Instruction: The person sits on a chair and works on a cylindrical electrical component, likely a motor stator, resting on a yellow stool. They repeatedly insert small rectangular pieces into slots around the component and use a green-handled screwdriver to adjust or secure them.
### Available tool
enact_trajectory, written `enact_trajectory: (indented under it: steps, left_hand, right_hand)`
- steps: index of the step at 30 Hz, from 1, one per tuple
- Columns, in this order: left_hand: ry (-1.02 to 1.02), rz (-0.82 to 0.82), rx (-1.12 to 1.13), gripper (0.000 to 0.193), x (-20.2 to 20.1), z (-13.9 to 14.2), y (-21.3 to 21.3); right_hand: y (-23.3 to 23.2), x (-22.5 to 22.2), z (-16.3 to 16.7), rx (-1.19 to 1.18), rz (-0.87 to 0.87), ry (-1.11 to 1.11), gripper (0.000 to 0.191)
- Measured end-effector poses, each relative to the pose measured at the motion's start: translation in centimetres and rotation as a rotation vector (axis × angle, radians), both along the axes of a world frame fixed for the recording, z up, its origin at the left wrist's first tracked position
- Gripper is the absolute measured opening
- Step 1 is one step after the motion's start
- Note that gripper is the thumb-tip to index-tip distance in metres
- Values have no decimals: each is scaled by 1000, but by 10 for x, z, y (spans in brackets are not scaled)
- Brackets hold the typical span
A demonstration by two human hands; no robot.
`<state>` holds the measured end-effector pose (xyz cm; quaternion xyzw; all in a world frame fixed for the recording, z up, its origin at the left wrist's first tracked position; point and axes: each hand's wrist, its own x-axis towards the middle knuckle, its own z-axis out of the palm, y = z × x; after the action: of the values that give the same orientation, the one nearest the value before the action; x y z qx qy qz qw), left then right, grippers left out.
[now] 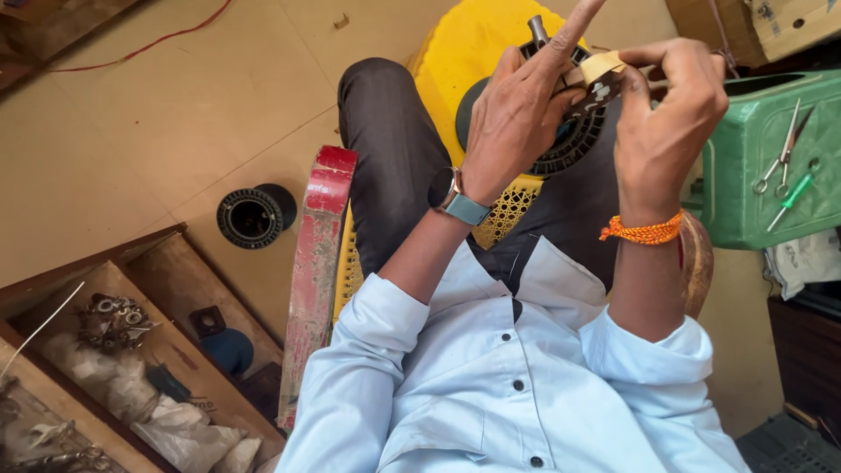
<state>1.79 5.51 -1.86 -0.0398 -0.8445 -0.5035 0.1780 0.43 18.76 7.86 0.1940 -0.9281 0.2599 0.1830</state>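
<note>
Hands, two, bare, raised over the lap above a yellow plastic stool (pixel 473 52). Left hand (pixel 517 114), wristwatch worn, is curled around a black slotted motor core (pixel 574 144), index finger stretched straight up. Right hand (pixel 670 114), orange thread at the wrist, has its fingers pinched narrowly on a tan strip of insulating paper (pixel 603 66) at the core's upper edge. Scissors (pixel 782 158) and a green-handled tool (pixel 793 194) are laid on a green plastic stool (pixel 745 201) nearby. A black ring-shaped part (pixel 254 216) is seen on the floor.

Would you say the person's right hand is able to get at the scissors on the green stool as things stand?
Probably yes, once freed: the scissors lie uncovered on the green stool just beside the right hand, with nothing between them. For now its fingers are busy with tan tape on the black round part.
</note>
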Motion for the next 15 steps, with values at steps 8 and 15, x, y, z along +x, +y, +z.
enact_trajectory:
  steps: [8, 15]
  left_hand:
    - [5, -24, 21, 102, 0, 1, -9]
    - [-14, -80, 18, 101, 6, 14, -21]
  right_hand:
    - [3, 8, -27, -286, -134, -197, 13]
    - [26, -9, -3, -579, 70, -523, 17]
